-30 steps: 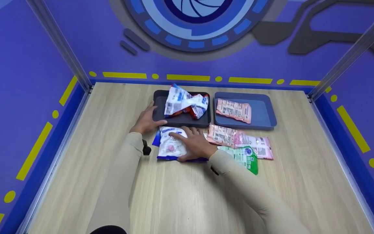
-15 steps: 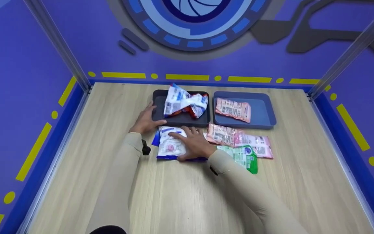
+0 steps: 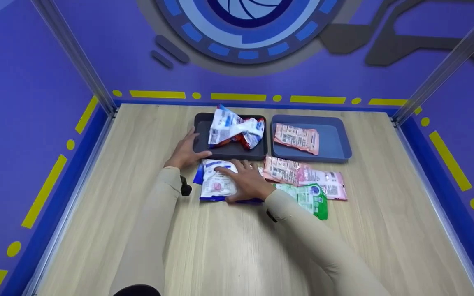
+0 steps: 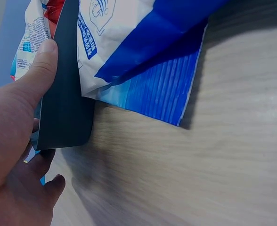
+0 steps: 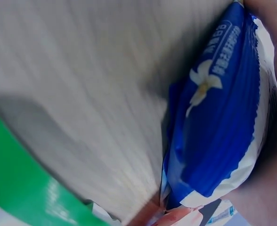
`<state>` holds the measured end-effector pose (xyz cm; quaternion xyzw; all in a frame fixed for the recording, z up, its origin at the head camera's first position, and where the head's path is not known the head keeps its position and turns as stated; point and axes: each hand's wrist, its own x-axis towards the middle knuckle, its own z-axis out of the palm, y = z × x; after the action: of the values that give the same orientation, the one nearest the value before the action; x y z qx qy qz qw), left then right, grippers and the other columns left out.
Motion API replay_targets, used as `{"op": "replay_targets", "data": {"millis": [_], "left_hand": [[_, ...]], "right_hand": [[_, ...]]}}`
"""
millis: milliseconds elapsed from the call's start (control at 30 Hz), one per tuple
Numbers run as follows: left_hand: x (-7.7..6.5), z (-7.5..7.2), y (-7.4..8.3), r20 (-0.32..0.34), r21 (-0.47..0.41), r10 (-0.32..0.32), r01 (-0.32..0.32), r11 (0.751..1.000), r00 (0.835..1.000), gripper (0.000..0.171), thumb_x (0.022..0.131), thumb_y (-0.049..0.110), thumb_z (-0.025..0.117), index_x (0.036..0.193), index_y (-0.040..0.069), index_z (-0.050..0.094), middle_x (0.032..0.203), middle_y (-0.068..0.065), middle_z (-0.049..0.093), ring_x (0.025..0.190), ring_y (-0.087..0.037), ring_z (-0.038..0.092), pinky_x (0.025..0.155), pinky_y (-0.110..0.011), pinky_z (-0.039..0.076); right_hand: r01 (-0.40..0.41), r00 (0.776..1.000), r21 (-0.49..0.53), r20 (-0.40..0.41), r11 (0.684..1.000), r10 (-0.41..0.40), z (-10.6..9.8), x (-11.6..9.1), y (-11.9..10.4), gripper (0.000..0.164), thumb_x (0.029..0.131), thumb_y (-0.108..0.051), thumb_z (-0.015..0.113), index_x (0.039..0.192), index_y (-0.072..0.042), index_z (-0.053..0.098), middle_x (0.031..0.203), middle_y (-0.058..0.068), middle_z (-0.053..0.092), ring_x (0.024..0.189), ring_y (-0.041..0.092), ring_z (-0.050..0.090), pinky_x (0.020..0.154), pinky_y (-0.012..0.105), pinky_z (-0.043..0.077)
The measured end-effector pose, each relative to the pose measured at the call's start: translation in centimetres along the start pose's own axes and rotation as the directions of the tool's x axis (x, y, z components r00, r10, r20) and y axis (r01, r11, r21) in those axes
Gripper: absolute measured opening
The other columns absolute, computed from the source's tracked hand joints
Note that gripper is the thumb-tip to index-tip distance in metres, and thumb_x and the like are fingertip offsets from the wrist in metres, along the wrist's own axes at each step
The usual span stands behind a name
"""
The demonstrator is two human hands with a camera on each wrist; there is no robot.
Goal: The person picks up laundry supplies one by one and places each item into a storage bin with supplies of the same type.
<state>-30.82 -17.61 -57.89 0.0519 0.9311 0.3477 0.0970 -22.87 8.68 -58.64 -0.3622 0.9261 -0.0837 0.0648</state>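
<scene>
While the left hand rests, fingers spread, at the near-left corner of the dark tray, the right hand has its wide grip curled round the white-and-blue packet on the tabletop. Directly beneath that nearer hand, just short of the tray, the packet seems longest left to right. Its characters, beside a printed flower, are too blurred to read.
</scene>
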Motion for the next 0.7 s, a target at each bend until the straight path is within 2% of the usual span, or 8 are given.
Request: {"op": "replay_targets", "data": {"millis": [267, 533, 700], "left_hand": [[0.08, 0.05, -0.07, -0.006, -0.006, 0.01, -0.01, 1.0, 1.0, 0.095, 0.091, 0.044, 0.078, 0.161, 0.003, 0.029, 0.173, -0.01, 0.006, 0.157, -0.032, 0.015, 0.125, -0.047, 0.02], [0.11, 0.0, -0.16, -0.002, -0.001, 0.0, 0.0, 1.0, 1.0, 0.097, 0.09, 0.047, 0.077, 0.162, 0.005, 0.028, 0.173, -0.008, 0.005, 0.157, -0.032, 0.015, 0.125, -0.047, 0.02], [0.03, -0.12, -0.01, 0.008, 0.001, 0.007, -0.007, 1.0, 1.0, 0.097, 0.091, 0.048, 0.077, 0.162, 0.004, 0.027, 0.173, -0.009, 0.005, 0.157, -0.033, 0.014, 0.126, -0.048, 0.019]], "right_hand": [[-0.01, 1.0, 0.005, -0.003, 1.0, 0.01, 0.23, 0.07, 0.07, 0.106, 0.074, -0.069, 0.078, 0.162, -0.044, 0.025, 0.16, 0.018, 0.032, 0.138, 0.053, 0.038, 0.105, 0.075, 0.033], [-0.021, 1.0, 0.022, -0.014, 1.0, 0.021, 0.42, 0.13, 0.05, 0.104, 0.075, -0.068, 0.078, 0.161, -0.044, 0.026, 0.158, 0.018, 0.034, 0.138, 0.053, 0.038, 0.106, 0.075, 0.032], [-0.007, 0.998, 0.019, -0.055, 1.0, 0.008, 0.68, 0.11, 0.13, 0.099, 0.077, -0.064, 0.079, 0.161, -0.041, 0.03, 0.152, 0.018, 0.039, 0.134, 0.048, 0.042, 0.101, 0.072, 0.039]]}}
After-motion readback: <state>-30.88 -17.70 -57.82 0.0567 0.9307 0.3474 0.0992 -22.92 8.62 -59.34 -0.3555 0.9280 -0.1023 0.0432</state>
